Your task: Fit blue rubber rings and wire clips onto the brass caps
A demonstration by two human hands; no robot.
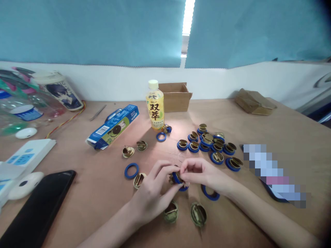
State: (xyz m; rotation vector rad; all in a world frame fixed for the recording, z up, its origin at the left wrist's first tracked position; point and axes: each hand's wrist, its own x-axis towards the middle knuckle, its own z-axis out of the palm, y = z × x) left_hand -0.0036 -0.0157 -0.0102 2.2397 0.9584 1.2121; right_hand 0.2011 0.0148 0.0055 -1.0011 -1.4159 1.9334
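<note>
Holding: both hands meet near the middle of the table (pixel 258 124); the left hand (pixel 152 193) and right hand (pixel 204 175) pinch one small brass piece with a blue ring (pixel 178 179) between closed fingertips, just above the tabletop.
Handling: the piece looks light, rigid and smooth; the metal is likely slippery, while the ring likely gives a better hold at its rim. Judged sturdy, but small enough to drop.
Finished pile: ringed pieces (pixel 209 143) lie clustered far right of the hands, touching one another.
Loose rings: one blue ring (pixel 131 171) lies left of the hands, another (pixel 210 193) sits just under the right wrist.
Bare brass: two brass pieces (pixel 184 213) lie near, just beside the left forearm.
Obstacles: bottle (pixel 154 110) stands upright far of the hands; biscuit box (pixel 113 126) and black phone (pixel 36 210) lie left.
Open room: bare wood shows between the hands and the bottle.
Edges: the near table edge is out of view; cannot tell the margin.
</note>
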